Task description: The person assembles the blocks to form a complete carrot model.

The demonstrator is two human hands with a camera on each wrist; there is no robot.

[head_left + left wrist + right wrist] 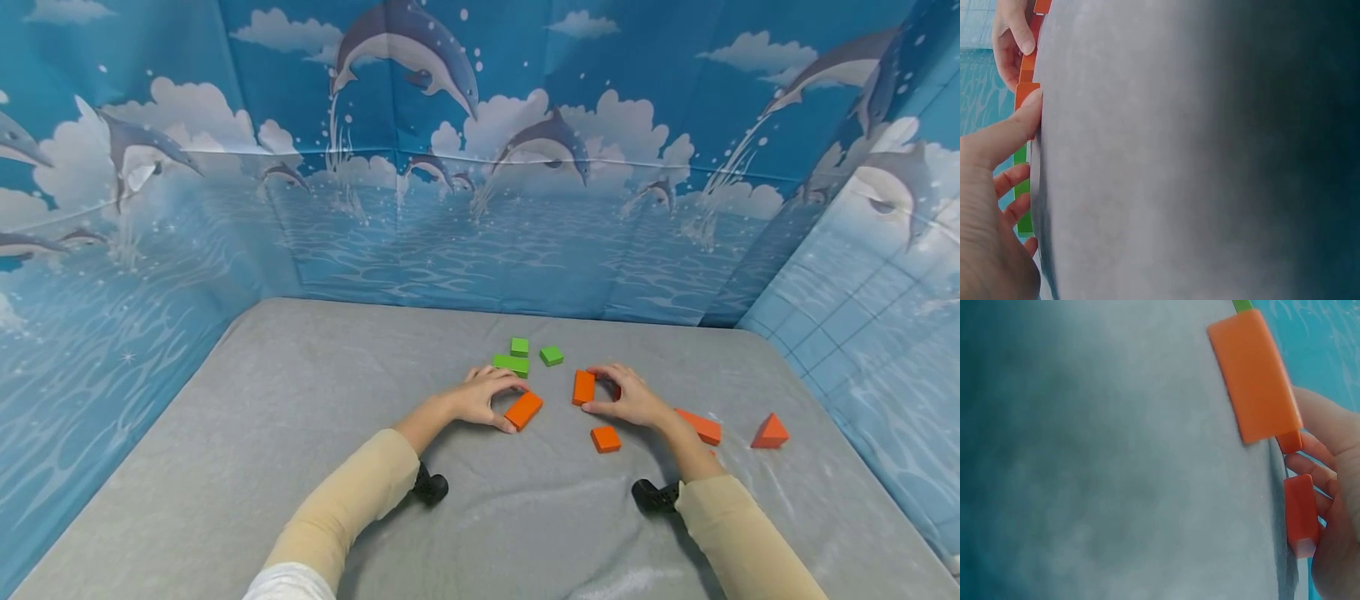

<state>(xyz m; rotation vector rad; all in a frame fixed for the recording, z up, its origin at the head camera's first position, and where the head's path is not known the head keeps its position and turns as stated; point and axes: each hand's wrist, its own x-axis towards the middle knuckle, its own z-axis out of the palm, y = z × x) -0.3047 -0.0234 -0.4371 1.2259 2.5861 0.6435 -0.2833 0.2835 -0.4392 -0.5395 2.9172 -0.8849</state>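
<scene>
In the head view my left hand [477, 400] pinches an orange rectangular block [523, 410] between thumb and fingers, just above or on the grey cloth. My right hand [634, 403] grips another orange rectangular block [584, 387] a short way to the right, apart from the first. In the left wrist view the left thumb presses the near side of its orange block [1026, 92]. A loose orange block [605, 439] lies in front of the right hand. Beyond the left hand sit several green blocks [512, 365]. A red block [1301, 509] shows beside the right fingers, partly covered in the head view.
Right of the right forearm lie a long orange-red block [701, 427] and an orange-red triangular block [770, 432]. Grey cloth [337, 358] covers the table, wrinkled at the front. A blue dolphin-print curtain [480, 242] hangs around the back and sides.
</scene>
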